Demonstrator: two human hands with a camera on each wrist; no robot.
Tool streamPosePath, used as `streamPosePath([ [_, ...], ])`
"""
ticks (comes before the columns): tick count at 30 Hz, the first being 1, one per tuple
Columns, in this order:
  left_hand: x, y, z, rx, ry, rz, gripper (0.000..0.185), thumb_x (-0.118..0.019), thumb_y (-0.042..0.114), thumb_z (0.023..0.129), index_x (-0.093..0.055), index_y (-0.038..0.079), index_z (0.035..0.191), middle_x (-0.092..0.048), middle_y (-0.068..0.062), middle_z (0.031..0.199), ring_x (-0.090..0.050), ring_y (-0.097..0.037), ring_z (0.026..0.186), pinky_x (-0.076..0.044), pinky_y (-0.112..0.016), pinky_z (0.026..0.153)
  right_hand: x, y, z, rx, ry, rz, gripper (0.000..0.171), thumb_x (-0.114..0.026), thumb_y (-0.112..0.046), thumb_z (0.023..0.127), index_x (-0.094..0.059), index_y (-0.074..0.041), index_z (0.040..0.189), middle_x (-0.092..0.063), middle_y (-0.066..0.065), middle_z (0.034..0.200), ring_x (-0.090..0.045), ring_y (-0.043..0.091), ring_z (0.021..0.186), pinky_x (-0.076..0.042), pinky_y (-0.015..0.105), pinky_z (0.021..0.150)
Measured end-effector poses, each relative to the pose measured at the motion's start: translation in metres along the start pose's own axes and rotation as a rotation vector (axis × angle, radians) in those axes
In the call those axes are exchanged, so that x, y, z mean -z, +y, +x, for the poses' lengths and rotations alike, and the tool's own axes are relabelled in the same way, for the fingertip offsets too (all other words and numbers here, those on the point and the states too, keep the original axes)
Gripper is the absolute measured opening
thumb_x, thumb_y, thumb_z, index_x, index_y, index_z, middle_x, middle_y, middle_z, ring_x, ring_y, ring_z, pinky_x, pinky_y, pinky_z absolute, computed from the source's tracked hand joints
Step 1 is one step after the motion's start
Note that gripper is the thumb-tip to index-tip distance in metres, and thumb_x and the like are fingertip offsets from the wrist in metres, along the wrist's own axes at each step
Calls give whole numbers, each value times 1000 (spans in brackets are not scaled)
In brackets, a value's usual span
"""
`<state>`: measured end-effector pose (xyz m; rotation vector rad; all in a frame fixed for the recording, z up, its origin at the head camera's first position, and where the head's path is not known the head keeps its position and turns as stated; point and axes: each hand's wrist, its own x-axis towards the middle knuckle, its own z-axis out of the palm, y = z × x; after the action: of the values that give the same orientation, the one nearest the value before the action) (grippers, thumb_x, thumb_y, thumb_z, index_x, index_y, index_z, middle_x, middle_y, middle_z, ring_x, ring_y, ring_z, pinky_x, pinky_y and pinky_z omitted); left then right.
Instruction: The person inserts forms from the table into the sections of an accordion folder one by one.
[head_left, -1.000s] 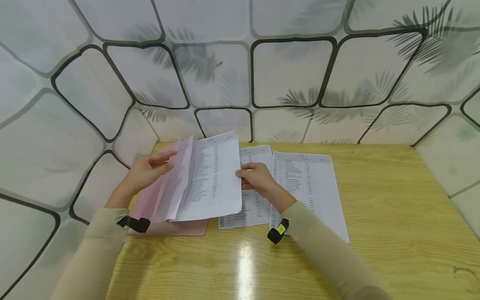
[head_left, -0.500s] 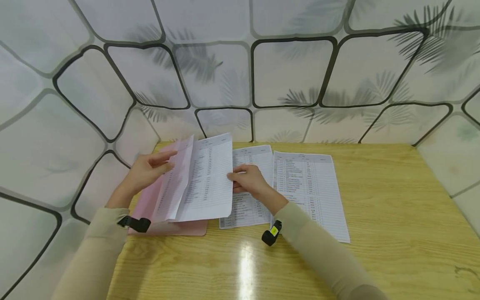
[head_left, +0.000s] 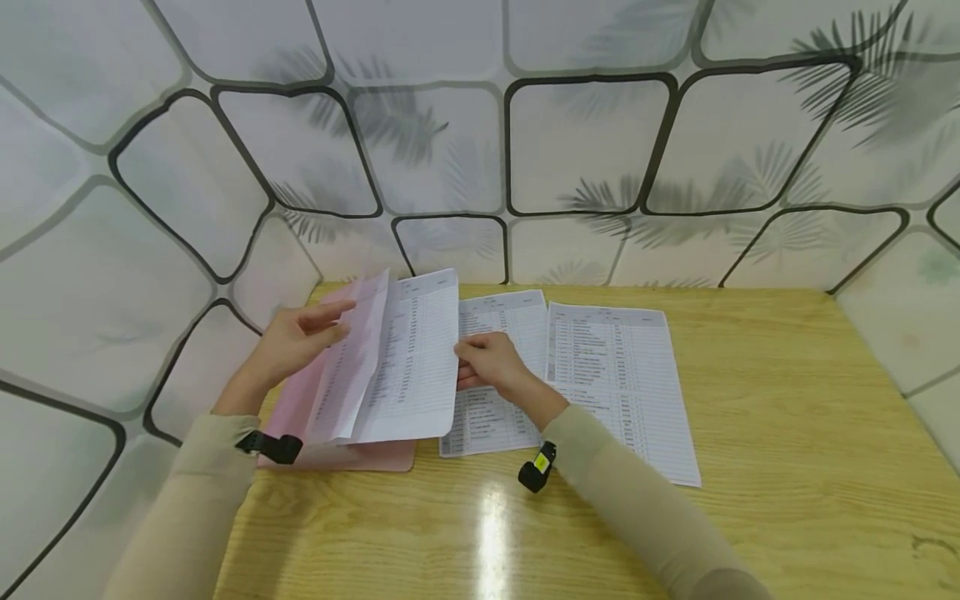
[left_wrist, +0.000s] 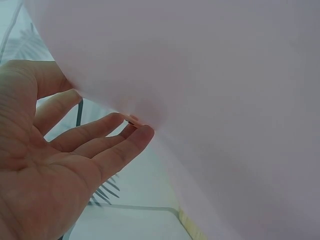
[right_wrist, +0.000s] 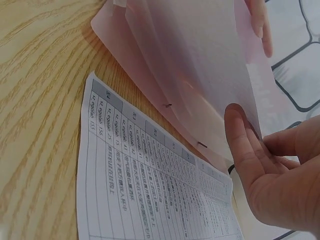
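A pink folder (head_left: 375,456) lies at the left of the table with its translucent cover (left_wrist: 215,85) raised. My left hand (head_left: 296,346) is at the cover's left side, its fairly straight fingers touching the pink edge in the left wrist view. Between thumb and fingers, my right hand (head_left: 491,362) pinches the right edge of a printed sheet of paper (head_left: 420,358). That sheet is tilted up, its left part behind the raised cover. Two staples (right_wrist: 202,144) show near the folder's edge in the right wrist view.
A second printed sheet (head_left: 495,425) lies partly under the held one and my right hand. Another printed sheet (head_left: 622,367) lies to its right, overlapped by my right forearm. The wooden table (head_left: 787,433) meets patterned walls (head_left: 585,150) at the back and sides.
My right hand has moved a little left with the pinched sheet, bringing its right edge closer to the folder and uncovering more of the sheet beneath. My left hand has stayed put.
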<state>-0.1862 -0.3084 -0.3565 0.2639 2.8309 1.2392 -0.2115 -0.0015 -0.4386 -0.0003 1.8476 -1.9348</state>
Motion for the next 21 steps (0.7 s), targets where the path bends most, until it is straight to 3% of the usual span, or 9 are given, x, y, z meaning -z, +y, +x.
streamPosePath([
  [5, 1, -1, 0, 2, 0, -2, 48, -69, 22, 103, -62, 6, 147, -62, -22, 146, -66, -3, 109, -50, -9, 82, -5, 3, 3, 5, -31, 17, 34, -60, -7, 106, -63, 14, 133, -78, 20, 86, -73, 16, 64, -65, 40, 69],
  [7, 1, -1, 0, 1, 1, -7, 48, -69, 21, 103, -62, 5, 147, -61, -23, 146, -63, 3, 106, -50, -9, 83, -8, 3, 5, 3, -41, 20, 34, -61, -7, 105, -64, 13, 133, -78, 21, 86, -73, 17, 64, -65, 41, 71],
  [11, 0, -1, 0, -4, -1, -18, 47, -69, 20, 103, -62, 4, 147, -61, -23, 147, -68, -18, 118, -50, -8, 83, -13, 3, 6, -1, -48, 22, 34, -61, -7, 105, -64, 13, 133, -78, 25, 90, -73, 16, 63, -65, 44, 73],
  [15, 0, 0, 0, -1, -5, -27, 47, -68, 20, 103, -62, 4, 147, -60, -22, 148, -63, -39, 127, -50, -7, 84, -18, 3, 8, -3, -48, 23, 35, -61, -6, 105, -63, 13, 134, -78, 28, 94, -73, 16, 63, -65, 41, 70],
  [18, 1, 0, 0, -2, -3, -27, 47, -69, 20, 103, -62, 5, 146, -61, -22, 147, -64, -37, 126, -50, -7, 84, -22, 4, 9, -8, -54, 16, 36, -62, -7, 105, -62, 13, 135, -78, 28, 95, -73, 16, 62, -65, 39, 69],
  [21, 1, 0, 0, -8, 1, -27, 46, -69, 20, 103, -63, 4, 146, -62, -22, 146, -67, -22, 121, -50, -8, 84, -26, 4, 10, -8, -58, 15, 34, -62, -7, 105, -63, 13, 133, -78, 26, 92, -73, 16, 61, -65, 41, 71],
])
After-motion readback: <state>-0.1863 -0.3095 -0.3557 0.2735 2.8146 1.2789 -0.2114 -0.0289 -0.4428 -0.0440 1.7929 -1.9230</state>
